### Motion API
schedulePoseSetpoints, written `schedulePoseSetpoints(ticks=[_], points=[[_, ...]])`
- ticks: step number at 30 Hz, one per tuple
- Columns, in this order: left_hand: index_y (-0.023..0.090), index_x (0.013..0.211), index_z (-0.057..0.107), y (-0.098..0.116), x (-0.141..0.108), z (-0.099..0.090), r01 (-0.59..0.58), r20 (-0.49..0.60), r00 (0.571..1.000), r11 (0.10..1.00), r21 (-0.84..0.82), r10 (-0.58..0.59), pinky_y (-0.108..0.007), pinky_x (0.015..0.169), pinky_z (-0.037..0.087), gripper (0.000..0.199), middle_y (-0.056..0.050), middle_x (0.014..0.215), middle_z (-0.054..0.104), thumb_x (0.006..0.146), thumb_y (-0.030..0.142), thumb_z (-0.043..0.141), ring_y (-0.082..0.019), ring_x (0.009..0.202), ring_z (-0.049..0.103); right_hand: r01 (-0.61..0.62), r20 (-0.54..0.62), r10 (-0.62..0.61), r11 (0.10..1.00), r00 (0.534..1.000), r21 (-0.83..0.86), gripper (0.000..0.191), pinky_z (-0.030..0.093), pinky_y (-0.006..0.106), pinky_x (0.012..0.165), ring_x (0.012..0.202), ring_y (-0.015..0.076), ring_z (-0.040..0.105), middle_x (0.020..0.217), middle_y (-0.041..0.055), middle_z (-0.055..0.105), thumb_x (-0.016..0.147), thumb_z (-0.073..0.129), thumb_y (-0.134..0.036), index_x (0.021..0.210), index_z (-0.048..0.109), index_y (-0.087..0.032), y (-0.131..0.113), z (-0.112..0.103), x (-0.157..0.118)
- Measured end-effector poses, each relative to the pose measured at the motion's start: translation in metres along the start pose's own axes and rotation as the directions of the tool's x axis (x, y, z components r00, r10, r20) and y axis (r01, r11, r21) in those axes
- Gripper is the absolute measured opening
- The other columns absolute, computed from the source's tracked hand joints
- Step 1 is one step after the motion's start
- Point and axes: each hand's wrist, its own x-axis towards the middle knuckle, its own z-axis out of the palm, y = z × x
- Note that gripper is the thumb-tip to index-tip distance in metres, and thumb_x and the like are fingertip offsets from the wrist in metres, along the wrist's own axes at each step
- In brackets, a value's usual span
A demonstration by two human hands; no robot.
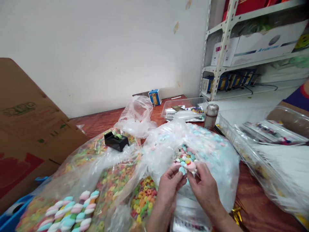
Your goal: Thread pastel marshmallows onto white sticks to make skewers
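A packing storeroom; metal shelving point(223, 54) holds cartons point(265, 45); bulk bags of sweets point(214, 151) cover a table point(260, 199)

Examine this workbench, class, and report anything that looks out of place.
The black tape dispenser looks out of place: it perches on the plastic bag of coloured rings, not on the wooden table.

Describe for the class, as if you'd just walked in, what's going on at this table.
A person's left hand and right hand are pinching small pastel sweets above an open clear plastic bag full of them. Nearby, a black tape dispenser sits on a bag of colourful cereal rings.
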Motion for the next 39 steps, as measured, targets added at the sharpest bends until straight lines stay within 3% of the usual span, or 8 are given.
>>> schedulePoseSetpoints(ticks=[4, 7, 14, 21, 25, 29, 35, 39], points=[[0.015, 0.097, 0.075, -0.005, -0.005, 0.008, -0.043, -0.01, 0.999, 0.999, -0.031, 0.043, -0.032, 0.082, 0.055, 0.038, -0.01, 0.1, 0.074, 0.063, 0.03, 0.084, -0.022, 0.091, 0.068, 0.193, -0.007, -0.193, 0.981, 0.981, 0.016, 0.017, 0.048, 0.034, 0.089, 0.11, 0.0209, 0.055, 0.111, 0.0085, 0.059, 0.092, 0.048, -0.02, 0.108, 0.056, -0.022, -0.003, 0.003, -0.015], [0.015, 0.101, 0.075, -0.004, -0.005, 0.007, -0.056, 0.014, 0.998, 0.998, 0.017, 0.055, -0.035, 0.082, 0.055, 0.045, -0.011, 0.097, 0.075, 0.061, 0.032, 0.085, -0.024, 0.09, 0.068, 0.264, -0.003, -0.264, 0.962, 0.965, 0.069, 0.026, 0.046, 0.036, 0.095, 0.115, 0.0206, 0.053, 0.116, 0.0086, 0.058, 0.091, 0.047, -0.013, 0.114, 0.054, -0.022, -0.004, 0.001, -0.022], [0.017, 0.11, 0.072, 0.002, -0.012, 0.001, -0.094, 0.201, 0.978, 0.982, 0.163, 0.061, -0.037, 0.093, 0.051, 0.044, -0.01, 0.109, 0.073, 0.07, 0.032, 0.081, -0.025, 0.101, 0.066, -0.088, 0.176, 0.016, 0.906, 0.984, 0.414, 0.022, 0.051, 0.028, 0.086, 0.098, 0.0177, 0.062, 0.109, 0.0048, 0.065, 0.096, 0.045, -0.029, 0.114, 0.056, -0.023, -0.012, -0.012, -0.022], [0.02, 0.122, 0.065, 0.002, -0.019, 0.007, -0.02, 0.276, 0.961, 1.0, 0.018, 0.015, -0.04, 0.111, 0.036, 0.048, -0.009, 0.126, 0.066, 0.075, 0.017, 0.073, -0.025, 0.122, 0.056, -0.164, 0.193, 0.108, 0.939, 0.975, 0.303, 0.029, 0.049, 0.032, 0.09, 0.108, 0.0226, 0.06, 0.111, 0.0063, 0.066, 0.092, 0.053, -0.038, 0.116, 0.062, -0.023, -0.003, -0.016, -0.02], [0.013, 0.112, 0.071, 0.004, -0.024, 0.01, 0.094, 0.208, 0.977, 0.978, -0.186, -0.054, -0.041, 0.109, 0.039, 0.038, -0.013, 0.122, 0.068, 0.074, 0.015, 0.069, -0.028, 0.119, 0.058, -0.2, 0.241, 0.1, 0.875, 0.965, 0.44, 0.029, 0.051, 0.03, 0.087, 0.1, 0.0208, 0.063, 0.111, 0.0053, 0.068, 0.09, 0.056, -0.039, 0.114, 0.064, -0.023, 0.001, -0.015, -0.018], [0.015, 0.113, 0.068, 0.002, -0.024, 0.01, 0.059, 0.177, 0.984, 0.976, -0.209, -0.021, -0.039, 0.106, 0.042, 0.037, -0.013, 0.125, 0.066, 0.076, 0.018, 0.07, -0.027, 0.12, 0.058, -0.257, 0.284, 0.118, 0.814, 0.951, 0.521, 0.031, 0.05, 0.034, 0.091, 0.104, 0.0236, 0.063, 0.111, 0.0061, 0.069, 0.087, 0.062, -0.04, 0.112, 0.065, -0.022, 0.005, -0.012, -0.017], [0.015, 0.097, 0.068, -0.012, -0.02, 0.012, -0.061, 0.053, 0.996, 0.989, -0.134, 0.069, -0.037, 0.093, 0.051, 0.025, -0.01, 0.105, 0.073, 0.077, 0.029, 0.074, -0.024, 0.103, 0.067, -0.415, 0.406, 0.181, 0.669, 0.896, 0.617, 0.033, 0.049, 0.037, 0.091, 0.102, 0.0238, 0.064, 0.112, 0.0077, 0.068, 0.086, 0.063, -0.039, 0.113, 0.06, -0.02, -0.002, -0.012, -0.011], [0.015, 0.103, 0.071, -0.012, -0.019, 0.008, -0.146, 0.127, 0.982, 0.987, 0.06, 0.137, -0.037, 0.097, 0.048, 0.031, -0.012, 0.108, 0.072, 0.077, 0.03, 0.073, -0.024, 0.102, 0.066, -0.452, 0.41, 0.224, 0.632, 0.884, 0.63, 0.032, 0.048, 0.035, 0.091, 0.101, 0.0234, 0.063, 0.104, 0.0056, 0.069, 0.086, 0.064, -0.04, 0.109, 0.061, -0.02, -0.005, -0.014, -0.006]])
